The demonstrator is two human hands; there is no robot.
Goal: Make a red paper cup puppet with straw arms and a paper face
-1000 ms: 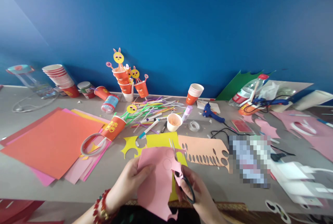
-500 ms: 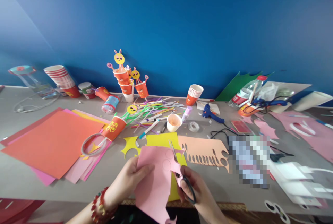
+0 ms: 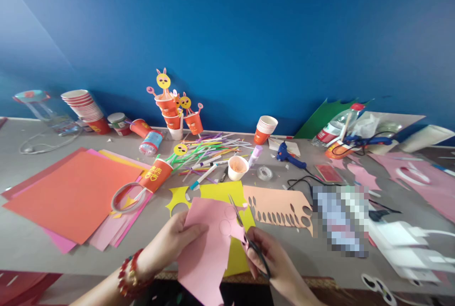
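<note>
My left hand pinches the left edge of a pink paper sheet with pencilled circles on it, held above the table's near edge. My right hand grips black-handled scissors, fingers through the loops, and the blades reach into the sheet's upper right part beside a drawn circle. A beaded bracelet sits on my left wrist. Under the pink sheet lies a yellow sheet with round cut-outs.
Orange and pink paper sheets lie at the left with a tape ring. A peach strip with cut holes is right of the yellow sheet. Behind are paper cups, bunny cup figures, straws, a blue glue gun and a bottle.
The pink sheet has turned and slid lower and left in my left hand. The scissors have tilted and moved along the cut near the drawn circle.
</note>
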